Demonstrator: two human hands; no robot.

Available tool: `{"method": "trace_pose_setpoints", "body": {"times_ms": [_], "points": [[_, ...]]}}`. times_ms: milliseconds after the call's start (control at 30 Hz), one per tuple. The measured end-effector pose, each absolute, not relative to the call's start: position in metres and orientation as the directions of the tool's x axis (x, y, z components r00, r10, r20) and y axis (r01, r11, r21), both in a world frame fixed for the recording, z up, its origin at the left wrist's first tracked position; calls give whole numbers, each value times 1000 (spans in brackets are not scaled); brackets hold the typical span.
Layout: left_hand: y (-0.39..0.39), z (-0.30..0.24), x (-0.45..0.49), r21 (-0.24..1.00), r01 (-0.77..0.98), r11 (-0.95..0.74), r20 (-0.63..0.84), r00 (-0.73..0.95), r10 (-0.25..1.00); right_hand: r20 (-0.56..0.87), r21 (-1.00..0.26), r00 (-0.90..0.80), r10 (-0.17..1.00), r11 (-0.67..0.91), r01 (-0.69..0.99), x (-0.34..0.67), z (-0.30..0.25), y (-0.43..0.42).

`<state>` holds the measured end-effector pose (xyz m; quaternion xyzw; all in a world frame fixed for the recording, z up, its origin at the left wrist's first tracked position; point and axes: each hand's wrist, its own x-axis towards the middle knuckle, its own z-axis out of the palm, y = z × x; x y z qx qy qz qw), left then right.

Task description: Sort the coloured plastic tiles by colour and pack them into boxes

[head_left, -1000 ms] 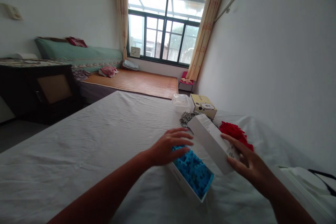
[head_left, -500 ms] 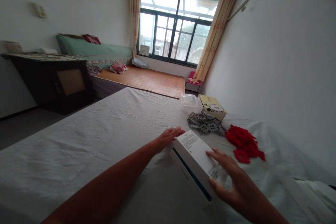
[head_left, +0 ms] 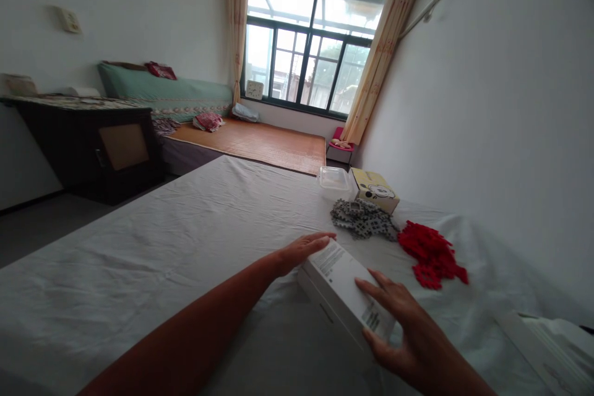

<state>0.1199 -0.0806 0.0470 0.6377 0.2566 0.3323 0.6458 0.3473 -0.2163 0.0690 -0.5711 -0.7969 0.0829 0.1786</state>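
A long white box (head_left: 341, 288) with its lid on lies on the white sheet (head_left: 185, 247) in front of me. My right hand (head_left: 401, 331) rests flat on the near end of the lid, fingers spread. My left hand (head_left: 304, 249) lies at the box's far left end, fingers stretched out and touching its edge. Beyond the box sit a pile of grey pieces (head_left: 362, 219) and a pile of red pieces (head_left: 431, 252).
A clear plastic tub (head_left: 334, 178) and a yellow carton (head_left: 375, 189) stand at the sheet's far edge. White objects (head_left: 542, 340) lie at the lower right. A dark cabinet (head_left: 88, 142), a bed with an orange mat (head_left: 250, 142) and a window are behind.
The lid came down over the box of blue pieces and now sits fully closed. My right hand slid onto the lid's near end; my left stayed at the far end.
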Motion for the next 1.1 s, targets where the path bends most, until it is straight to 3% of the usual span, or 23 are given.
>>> {"method": "trace_pose_setpoints", "body": {"times_ms": [167,367,633,867,1000,1100], "points": [[-78,46,118,997,-48,-55,73,656,752,191,-353,-300,935,351,867,357,54,-218],[-69,44,114,999,-22,-42,47,579,814,146,-475,-221,964,265,839,357,37,-227],[-65,43,114,998,25,-51,27,584,812,175,-603,-219,960,280,747,347,59,-222],[-64,38,117,999,39,-17,-8,575,818,81,-585,-220,972,225,780,350,58,-221],[-60,34,115,1000,4,-29,22,554,832,163,-575,-253,954,300,761,364,73,-221],[-56,35,113,999,14,-29,16,539,842,241,-542,-170,955,278,793,407,107,-216]]}}
